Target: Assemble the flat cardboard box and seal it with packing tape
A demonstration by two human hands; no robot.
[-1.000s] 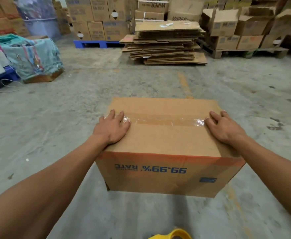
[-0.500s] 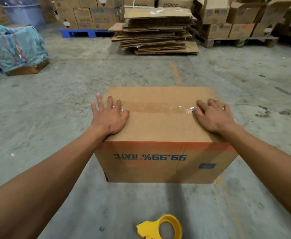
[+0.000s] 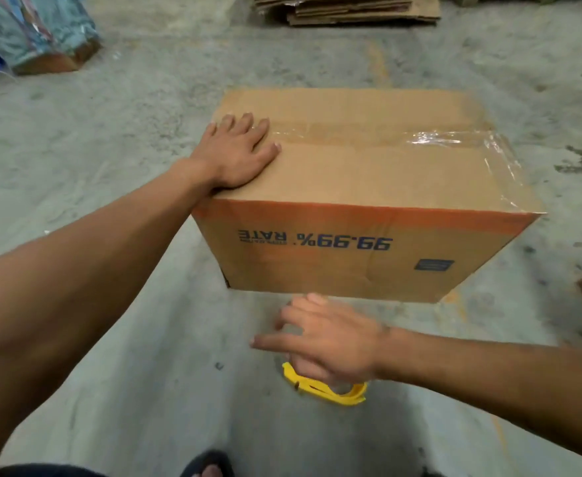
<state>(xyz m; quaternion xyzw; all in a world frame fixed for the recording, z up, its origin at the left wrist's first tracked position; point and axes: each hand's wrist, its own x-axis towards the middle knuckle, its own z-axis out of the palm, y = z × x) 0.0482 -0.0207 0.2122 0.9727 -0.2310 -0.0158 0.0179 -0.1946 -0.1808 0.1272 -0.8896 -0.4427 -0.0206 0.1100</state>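
- Warehouse or packing floor, by the look of it.
- Bare, stained concrete floor [image 3: 117, 139] with a faded yellow line [image 3: 379, 63].
- Flattened cartons [image 3: 348, 10] stacked at the far edge.
- Cloth-covered bundle [image 3: 38, 32] at the far left.
- Printed, taped box [image 3: 368, 187] sitting straight on the floor, tape dispenser [image 3: 327, 390] near it.

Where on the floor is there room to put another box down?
Bare concrete lies left of the taped cardboard box, beyond the left hand. Crowded: in front of the box, where the right hand reaches over the yellow tape dispenser.
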